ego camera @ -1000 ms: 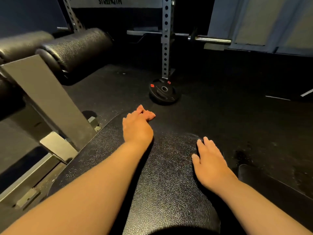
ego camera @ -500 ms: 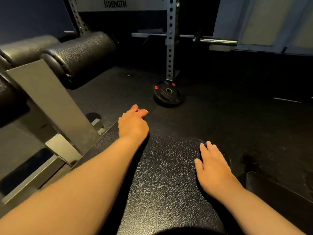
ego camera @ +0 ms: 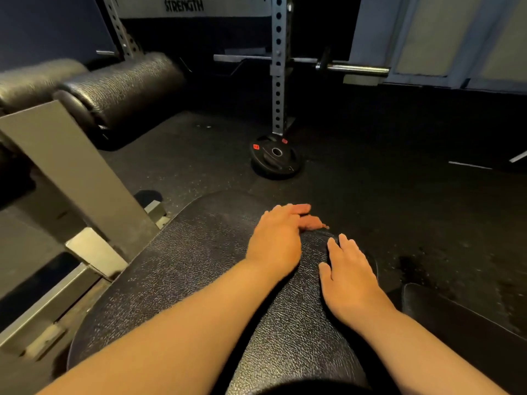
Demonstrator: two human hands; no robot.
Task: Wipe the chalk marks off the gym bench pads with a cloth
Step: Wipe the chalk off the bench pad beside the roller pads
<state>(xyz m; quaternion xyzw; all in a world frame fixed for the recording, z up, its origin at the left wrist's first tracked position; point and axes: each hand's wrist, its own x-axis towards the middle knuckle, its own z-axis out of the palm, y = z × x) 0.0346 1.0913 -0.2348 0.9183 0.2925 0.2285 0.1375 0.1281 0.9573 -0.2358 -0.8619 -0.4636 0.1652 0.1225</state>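
Note:
A black textured bench pad (ego camera: 176,269) fills the lower middle of the head view, with a faint pale haze near its far end. My left hand (ego camera: 275,240) lies on the pad's far right part, fingers stretched flat and pressing down. A small pinkish-red scrap of cloth (ego camera: 315,223) shows just past those fingers; the rest is hidden under the hand. My right hand (ego camera: 349,277) rests flat on the pad's right edge, fingers straight, holding nothing, a short gap from the left hand.
A grey steel frame (ego camera: 65,166) and two black roller pads (ego camera: 122,86) stand at the left. A weight plate (ego camera: 275,156) lies on the rubber floor by a perforated rack upright (ego camera: 278,81). A barbell sleeve (ego camera: 356,70) sticks out behind. Another black pad (ego camera: 456,323) sits at lower right.
My left hand has slid right across the pad's far end, ending close to my right hand. The right hand has stayed on the pad's right edge.

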